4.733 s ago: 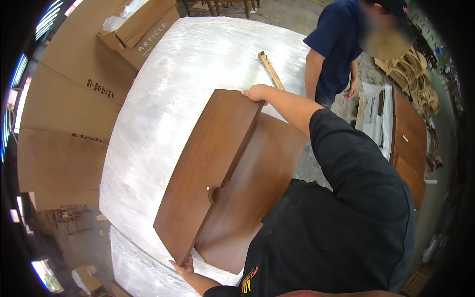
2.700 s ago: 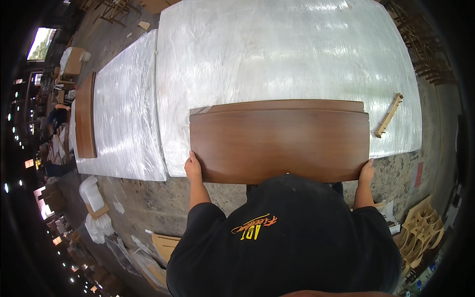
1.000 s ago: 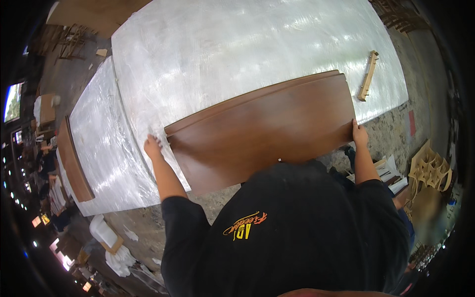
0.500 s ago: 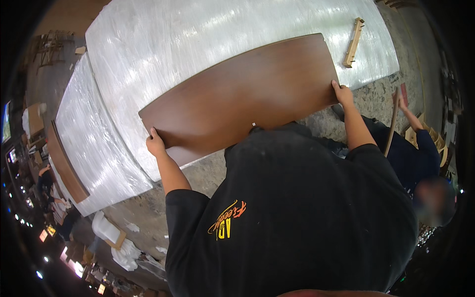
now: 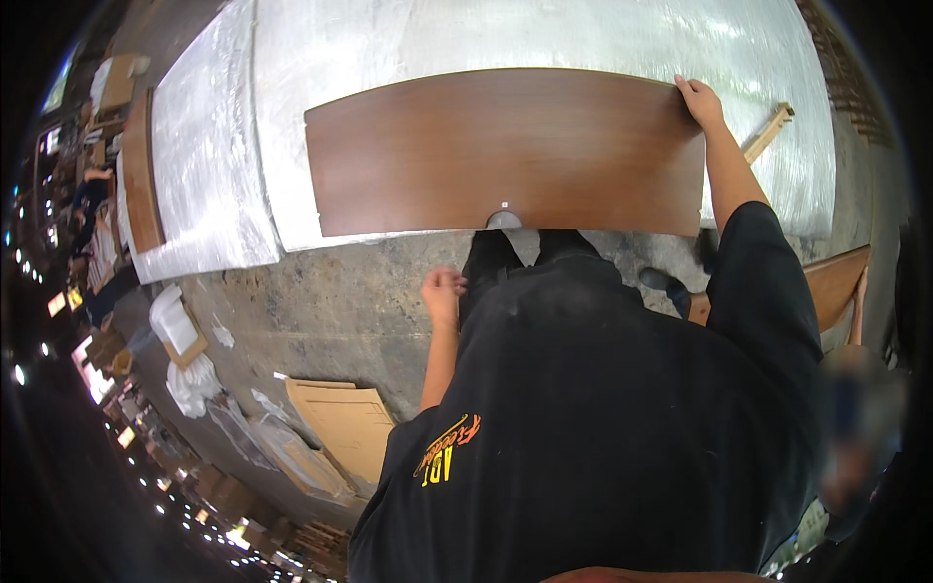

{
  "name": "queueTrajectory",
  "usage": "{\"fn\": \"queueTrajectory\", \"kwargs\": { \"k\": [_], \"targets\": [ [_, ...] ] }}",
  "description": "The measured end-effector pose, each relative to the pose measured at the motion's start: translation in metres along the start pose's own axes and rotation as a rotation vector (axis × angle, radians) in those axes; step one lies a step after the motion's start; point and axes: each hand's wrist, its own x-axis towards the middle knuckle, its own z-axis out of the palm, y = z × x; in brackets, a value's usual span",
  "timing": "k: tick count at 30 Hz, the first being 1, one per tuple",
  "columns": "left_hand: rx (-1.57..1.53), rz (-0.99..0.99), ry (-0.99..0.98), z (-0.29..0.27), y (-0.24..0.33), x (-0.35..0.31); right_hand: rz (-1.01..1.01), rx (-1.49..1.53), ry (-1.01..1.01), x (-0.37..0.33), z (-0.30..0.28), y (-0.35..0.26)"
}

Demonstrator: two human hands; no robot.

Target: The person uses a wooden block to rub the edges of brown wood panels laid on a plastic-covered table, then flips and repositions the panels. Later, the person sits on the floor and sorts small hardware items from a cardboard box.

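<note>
Plastic-wrapped table (image 5: 583,39), brown wooden panel (image 5: 505,151) lying flat on its near edge, right hand (image 5: 700,100) at the panel's far right corner with fingers curled over it, left hand (image 5: 443,291) loosely curled, holding nothing, near the waist, wooden slat (image 5: 770,131) just beside the right wrist

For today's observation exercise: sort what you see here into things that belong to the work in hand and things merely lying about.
In hand:
- brown wooden panel, flat on the table
- right hand, on the panel's far right corner
- left hand, off the panel, empty
- wrapped white table beneath it

Lying about:
- wooden strip on the table
- second brown panel on the neighbouring table
- flattened cardboard on the floor
</note>
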Motion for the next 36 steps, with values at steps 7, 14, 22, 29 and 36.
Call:
{"fn": "queueTrajectory", "kwargs": {
  "k": [7,14,22,29,36],
  "targets": [
    [-0.15,-0.32,-0.674,0.053,-0.029,-0.012,-0.157,-0.077,0.196,-0.041,0.024,0.041],
    [-0.93,-0.454,-0.795,0.147,-0.015,-0.072,-0.049,-0.17,0.146,-0.163,0.028,0.056],
    [-1.047,-0.34,-0.147,0.095,-0.054,-0.128,0.063,-0.117,0.007,-0.33,0.062,0.053],
    [-0.559,-0.298,0.11,0.005,-0.116,-0.106,0.409,0.152,-0.767,-0.442,0.112,-0.008],
    [-0.492,-0.303,0.088,-0.036,-0.133,-0.077,0.16,0.873,-0.961,-0.377,0.171,-0.186]
  ]
}}
